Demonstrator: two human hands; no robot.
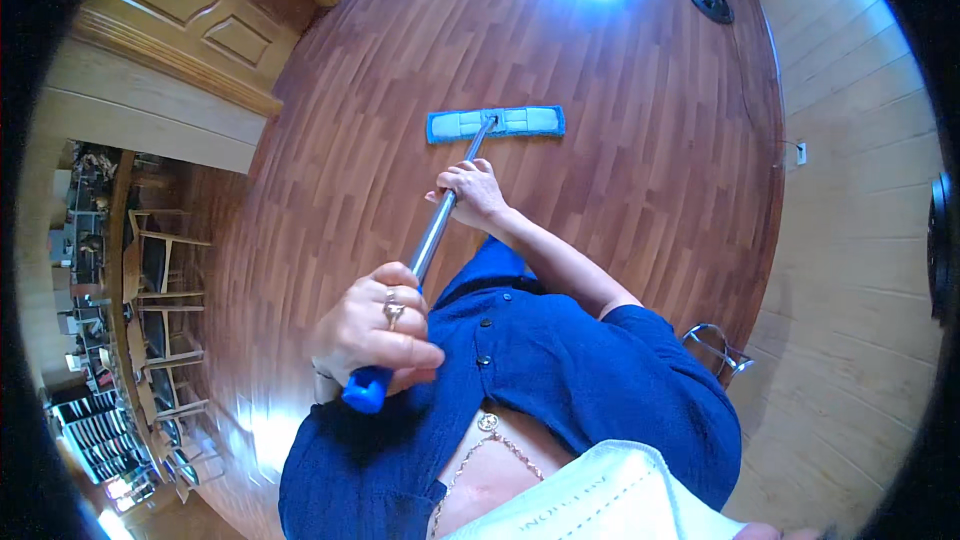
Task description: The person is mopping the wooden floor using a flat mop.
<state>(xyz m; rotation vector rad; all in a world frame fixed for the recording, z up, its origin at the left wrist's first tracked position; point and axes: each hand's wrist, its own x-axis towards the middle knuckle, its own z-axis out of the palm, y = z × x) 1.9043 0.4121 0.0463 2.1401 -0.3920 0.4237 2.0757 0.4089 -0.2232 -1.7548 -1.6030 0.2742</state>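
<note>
I hold a flat mop by its silvery metal handle [431,243], which slants away from my body. My left hand [375,325], with a ring on one finger, is closed around the upper end, just above the blue end cap [366,392]. Farther down the shaft, my right hand [472,190] wraps around the pole. The mop head [528,121] lies flat on the wooden floor ahead of me, a wide pale-blue pad with a fluffy blue fringe. Its joint with the handle is near the middle of the pad.
Brown plank flooring [620,140] spreads around the mop. A wooden door [190,5] stands at far left, with chairs [170,310] along a cluttered counter nearer on that side. At far right, a fan's round base [711,2] trails a cord along the pale wall [850,240].
</note>
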